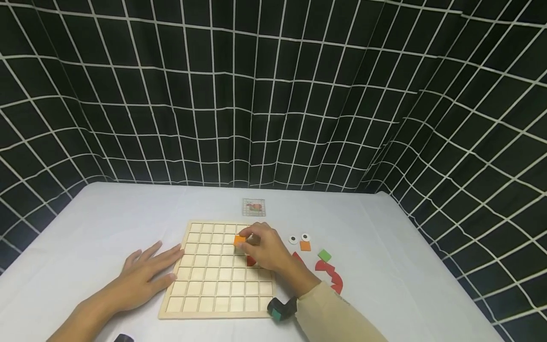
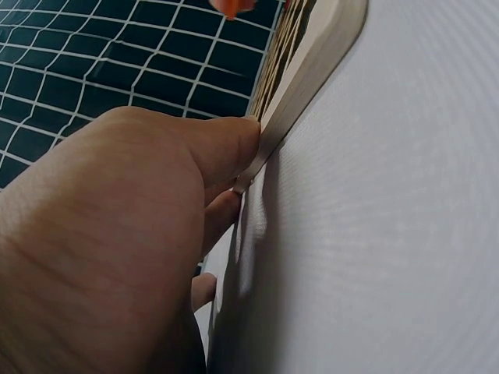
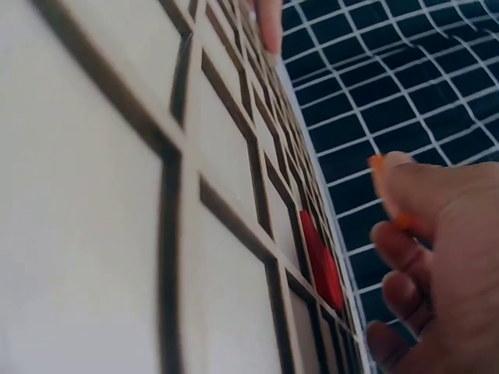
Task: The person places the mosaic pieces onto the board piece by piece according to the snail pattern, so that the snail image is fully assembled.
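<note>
My right hand (image 1: 266, 247) pinches an orange square tile (image 1: 239, 240) between thumb and fingers, over the upper right part of a wooden grid board (image 1: 205, 274). In the right wrist view the tile (image 3: 376, 164) shows only its edges beside the thumb, raised off the board. A red piece (image 1: 250, 261) sits in a cell of the board just below that hand. My left hand (image 1: 143, 275) lies with fingers spread and rather straight at the board's left edge. Its thumb and a fingertip touch the wooden rim (image 2: 288, 86) in the left wrist view.
Right of the board lie two round eye pieces (image 1: 293, 240), another orange square (image 1: 305, 246), a green square (image 1: 325, 255) and several red curved pieces (image 1: 336, 279). A small picture card (image 1: 254, 207) lies behind the board. A black grid-patterned curtain (image 1: 222, 95) surrounds the white table (image 1: 384, 266).
</note>
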### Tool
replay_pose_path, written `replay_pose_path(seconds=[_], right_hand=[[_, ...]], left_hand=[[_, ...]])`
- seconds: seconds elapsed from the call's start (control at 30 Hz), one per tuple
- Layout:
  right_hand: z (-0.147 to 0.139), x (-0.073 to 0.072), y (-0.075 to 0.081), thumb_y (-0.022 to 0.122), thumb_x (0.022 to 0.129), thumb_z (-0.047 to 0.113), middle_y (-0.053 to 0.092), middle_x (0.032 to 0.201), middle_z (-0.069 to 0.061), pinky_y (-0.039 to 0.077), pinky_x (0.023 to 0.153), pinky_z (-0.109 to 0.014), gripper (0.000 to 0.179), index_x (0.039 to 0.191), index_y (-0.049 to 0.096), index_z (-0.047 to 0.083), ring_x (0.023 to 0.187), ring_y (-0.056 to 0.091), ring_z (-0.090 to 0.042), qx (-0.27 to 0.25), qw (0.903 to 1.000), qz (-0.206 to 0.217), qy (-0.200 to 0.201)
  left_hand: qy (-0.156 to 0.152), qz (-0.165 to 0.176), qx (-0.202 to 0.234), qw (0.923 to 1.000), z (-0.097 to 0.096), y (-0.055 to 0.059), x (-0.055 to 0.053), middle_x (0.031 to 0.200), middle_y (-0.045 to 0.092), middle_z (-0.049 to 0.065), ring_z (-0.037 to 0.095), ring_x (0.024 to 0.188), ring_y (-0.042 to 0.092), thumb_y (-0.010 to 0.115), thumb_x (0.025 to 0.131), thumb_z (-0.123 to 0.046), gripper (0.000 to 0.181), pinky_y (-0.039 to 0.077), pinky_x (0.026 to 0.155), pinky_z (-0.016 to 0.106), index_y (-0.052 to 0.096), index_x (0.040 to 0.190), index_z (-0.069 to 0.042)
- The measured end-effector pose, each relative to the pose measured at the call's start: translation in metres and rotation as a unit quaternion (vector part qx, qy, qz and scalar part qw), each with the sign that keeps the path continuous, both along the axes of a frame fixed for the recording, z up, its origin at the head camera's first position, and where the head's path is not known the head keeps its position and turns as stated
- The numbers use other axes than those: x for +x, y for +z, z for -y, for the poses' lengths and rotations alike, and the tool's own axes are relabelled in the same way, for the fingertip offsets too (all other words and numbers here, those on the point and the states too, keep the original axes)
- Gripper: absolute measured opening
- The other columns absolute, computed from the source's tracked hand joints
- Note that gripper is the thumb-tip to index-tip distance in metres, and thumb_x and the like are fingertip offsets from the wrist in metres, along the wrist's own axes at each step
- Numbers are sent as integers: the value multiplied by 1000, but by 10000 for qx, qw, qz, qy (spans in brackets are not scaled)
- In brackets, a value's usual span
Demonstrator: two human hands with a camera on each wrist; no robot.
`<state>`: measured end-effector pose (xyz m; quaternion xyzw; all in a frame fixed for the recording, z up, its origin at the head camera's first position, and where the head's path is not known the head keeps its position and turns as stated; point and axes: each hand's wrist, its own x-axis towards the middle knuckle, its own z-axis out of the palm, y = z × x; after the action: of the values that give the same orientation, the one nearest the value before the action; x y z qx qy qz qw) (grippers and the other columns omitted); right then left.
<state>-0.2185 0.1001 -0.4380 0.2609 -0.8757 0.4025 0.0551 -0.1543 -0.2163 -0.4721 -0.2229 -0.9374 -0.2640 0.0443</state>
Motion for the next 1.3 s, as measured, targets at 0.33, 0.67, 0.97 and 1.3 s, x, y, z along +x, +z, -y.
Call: replay_pose_path(seconds=[0.33,0.67,0.97,1.3], right_hand=[[-4,-4,-18,77,85,23,62,98,10,43,80,-29,22,103,73,12,91,46,-11,656,9972,-336,109],[-7,1,-19,75,86,26,58,104,7,39,89,-37,24,107,73,14,97,45,-12,1162,9919,-517,-6],[-4,1,-21,76,85,28,53,98,12,37,81,-29,25,108,74,18,94,43,-8,1173,9927,-272,-110],[-7,-1,-20,76,84,24,57,97,7,41,77,-28,31,113,72,11,93,45,-12,751,9963,-426,-43]], left_hand=[[24,-13,24,10000,-2,0,0,148,43,2,44,138,21,56,96,-40,48,0,104,68,53,140,-20],[42,-15,20,10000,-4,0,-1,148,42,1,44,138,21,55,97,-41,49,0,104,68,52,141,-20],[-6,-26,0,10000,-1,-2,-1,148,42,1,44,138,22,57,96,-40,49,0,104,67,53,141,-20],[-25,-121,20,9999,-2,-2,-1,147,43,2,44,137,22,58,96,-37,49,1,104,67,53,140,-19]])
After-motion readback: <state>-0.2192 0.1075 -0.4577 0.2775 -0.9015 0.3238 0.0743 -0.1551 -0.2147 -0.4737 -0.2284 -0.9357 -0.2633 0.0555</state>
